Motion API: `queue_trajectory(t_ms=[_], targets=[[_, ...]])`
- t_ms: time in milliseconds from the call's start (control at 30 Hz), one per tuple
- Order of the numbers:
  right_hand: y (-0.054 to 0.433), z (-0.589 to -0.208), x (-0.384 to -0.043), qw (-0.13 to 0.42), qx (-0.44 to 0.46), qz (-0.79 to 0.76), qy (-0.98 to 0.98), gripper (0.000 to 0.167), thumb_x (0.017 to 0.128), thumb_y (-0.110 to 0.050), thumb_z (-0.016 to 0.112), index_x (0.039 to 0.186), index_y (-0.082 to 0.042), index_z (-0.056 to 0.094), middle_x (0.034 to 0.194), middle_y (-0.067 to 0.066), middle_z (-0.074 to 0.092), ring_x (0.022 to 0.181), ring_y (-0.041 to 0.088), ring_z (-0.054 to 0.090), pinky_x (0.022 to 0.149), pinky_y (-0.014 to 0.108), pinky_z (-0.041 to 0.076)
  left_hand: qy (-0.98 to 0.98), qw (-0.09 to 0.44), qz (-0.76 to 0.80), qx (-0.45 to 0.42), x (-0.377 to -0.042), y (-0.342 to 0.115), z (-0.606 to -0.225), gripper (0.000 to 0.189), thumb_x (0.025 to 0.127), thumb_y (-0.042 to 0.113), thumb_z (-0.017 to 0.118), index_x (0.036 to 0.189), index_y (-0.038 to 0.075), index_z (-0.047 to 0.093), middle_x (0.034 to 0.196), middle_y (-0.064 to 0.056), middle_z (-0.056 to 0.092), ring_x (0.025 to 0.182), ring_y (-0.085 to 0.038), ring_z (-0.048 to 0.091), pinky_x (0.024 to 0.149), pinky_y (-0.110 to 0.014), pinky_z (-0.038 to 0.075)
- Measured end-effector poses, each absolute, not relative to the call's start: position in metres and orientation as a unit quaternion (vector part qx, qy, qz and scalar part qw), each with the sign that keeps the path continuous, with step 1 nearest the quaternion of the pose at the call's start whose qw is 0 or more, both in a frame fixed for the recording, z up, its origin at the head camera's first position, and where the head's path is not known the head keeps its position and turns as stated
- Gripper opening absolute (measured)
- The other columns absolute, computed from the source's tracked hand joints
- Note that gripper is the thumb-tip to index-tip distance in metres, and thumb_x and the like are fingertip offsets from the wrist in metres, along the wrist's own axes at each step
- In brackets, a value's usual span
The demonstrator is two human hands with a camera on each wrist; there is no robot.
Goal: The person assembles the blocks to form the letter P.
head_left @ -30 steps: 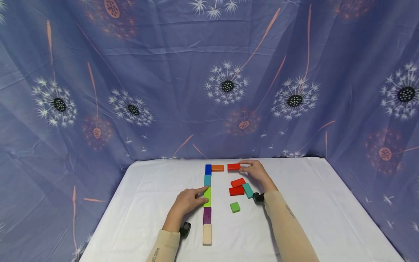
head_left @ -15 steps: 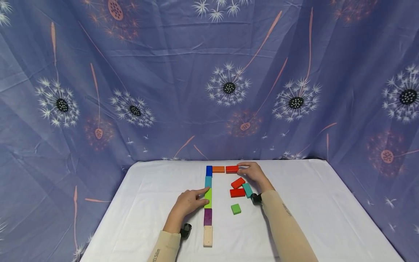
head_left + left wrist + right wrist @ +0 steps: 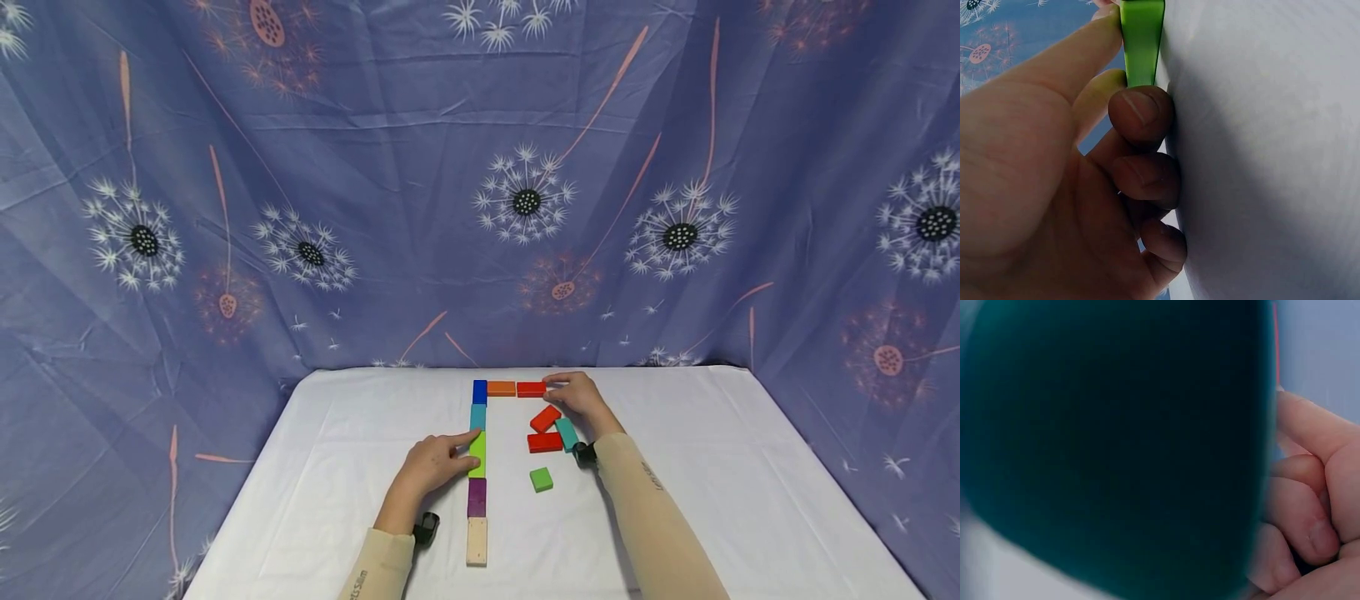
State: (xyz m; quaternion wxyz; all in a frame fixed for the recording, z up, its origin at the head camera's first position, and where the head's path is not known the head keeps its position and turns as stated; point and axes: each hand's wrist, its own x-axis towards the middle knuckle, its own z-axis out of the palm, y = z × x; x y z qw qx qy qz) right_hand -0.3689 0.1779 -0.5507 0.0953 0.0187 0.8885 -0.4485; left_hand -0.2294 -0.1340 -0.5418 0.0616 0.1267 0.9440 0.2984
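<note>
Red block (image 3: 531, 389), its three-o'clock end pinched by the right hand (image 3: 585, 398), sits just beside the orange block (image 3: 501, 388) at nine o'clock; overpushing could skew both; the left hand (image 3: 431, 461) pinches the lime block (image 3: 479, 448) at seven; a twist might misalign it; a low right-hand retreat could knock the teal block (image 3: 567, 435), five o'clock.

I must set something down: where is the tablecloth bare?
White tablecloth lies bare right of the right sleeve and left of the left hand; a narrower strip separates purple block from small green block. Crowded around loose red blocks and teal block.
</note>
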Motion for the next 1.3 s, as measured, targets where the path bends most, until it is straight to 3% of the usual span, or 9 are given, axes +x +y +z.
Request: queue_trajectory(t_ms=[633,933,1133,1300], targets=[[0.173,-0.548,-0.365,0.093,0.02,-0.454,0.886,0.034,0.095,-0.016,0.077,0.129,-0.013,0.078,0.141,0.018,0.067,0.132,0.039,0.057,0.111,0.055,0.048,0.944,0.058,0.297,0.13,-0.229,-0.133,-0.541,0.058,0.093,0.046,0.077,0.148,0.032,0.064,0.061,0.008,0.043,0.057,-0.01,0.03,0.055,-0.028,0.026],[0.178,-0.548,-0.36,0.1,0.02,-0.473,0.875,0.045,0.095,-0.017,0.077,0.14,-0.016,0.071,0.158,0.02,0.054,0.146,0.041,0.047,0.119,0.06,0.04,0.943,0.058,0.299,0.132,-0.229,-0.134,-0.544,0.059,0.093,0.046,0.077,0.149,0.032,0.064,0.062,0.008,0.043,0.057,-0.01,0.03,0.056,-0.028,0.025],[0.191,-0.545,-0.346,0.084,0.029,-0.474,0.876,0.055,0.096,-0.028,0.078,0.148,-0.017,0.065,0.163,0.019,0.048,0.153,0.044,0.04,0.121,0.063,0.037,0.944,0.064,0.296,0.13,-0.228,-0.134,-0.543,0.059,0.093,0.047,0.077,0.149,0.033,0.064,0.062,0.008,0.043,0.057,-0.011,0.03,0.055,-0.028,0.026],[0.199,-0.536,-0.33,0.062,0.029,-0.478,0.876,0.059,0.097,-0.034,0.077,0.151,-0.018,0.061,0.163,0.022,0.047,0.148,0.048,0.046,0.118,0.066,0.039,0.945,0.062,0.293,0.129,-0.229,-0.134,-0.54,0.058,0.094,0.046,0.077,0.149,0.033,0.064,0.062,0.007,0.042,0.057,-0.011,0.029,0.055,-0.028,0.025]])
